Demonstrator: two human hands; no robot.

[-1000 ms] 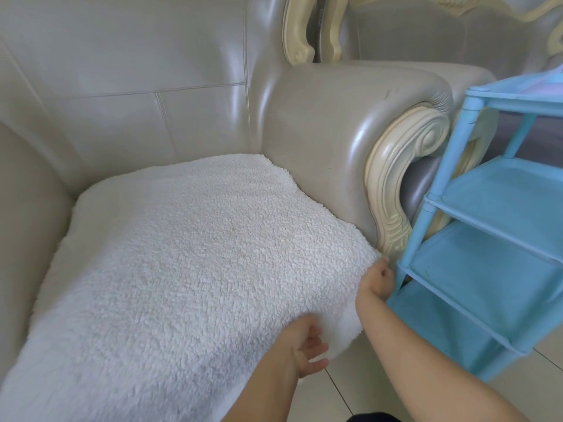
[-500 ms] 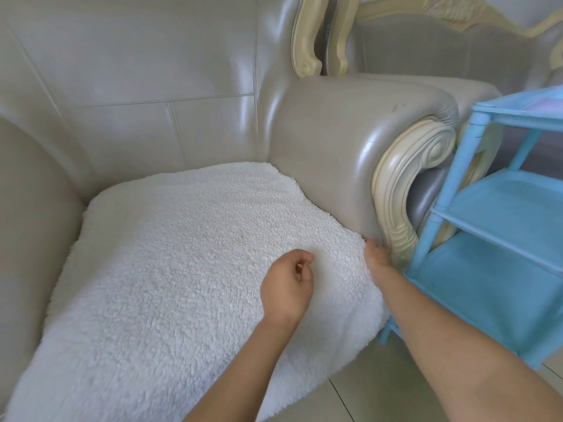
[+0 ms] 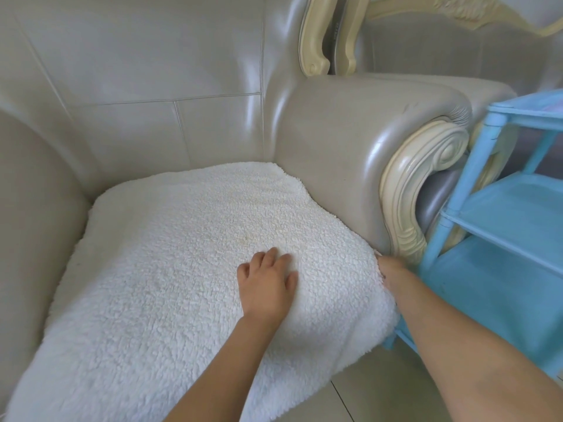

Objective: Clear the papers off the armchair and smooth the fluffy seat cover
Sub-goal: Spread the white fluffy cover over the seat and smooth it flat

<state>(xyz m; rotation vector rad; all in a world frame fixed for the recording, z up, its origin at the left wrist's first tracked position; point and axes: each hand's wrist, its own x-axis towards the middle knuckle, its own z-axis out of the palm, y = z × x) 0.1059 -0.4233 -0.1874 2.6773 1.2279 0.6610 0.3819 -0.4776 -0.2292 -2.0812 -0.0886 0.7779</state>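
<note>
A white fluffy seat cover (image 3: 170, 269) spreads over the seat of a beige leather armchair (image 3: 143, 74). My left hand (image 3: 266, 286) lies flat on the cover near its front right part, fingers spread and pressing into the pile. My right hand (image 3: 391, 271) is at the cover's right front corner, beside the carved armrest (image 3: 417, 190); its fingers are tucked behind the fluffy edge and mostly hidden. No papers are visible on the seat.
A light blue plastic shelf rack (image 3: 499, 233) stands right next to the armrest, close to my right forearm. A second armchair (image 3: 441, 53) stands behind it. Pale floor tiles (image 3: 380, 397) show in front of the seat.
My left hand has gone from loosely curled above the cover to flat on it, slightly farther onto the seat. My right hand stays at the right front corner.
</note>
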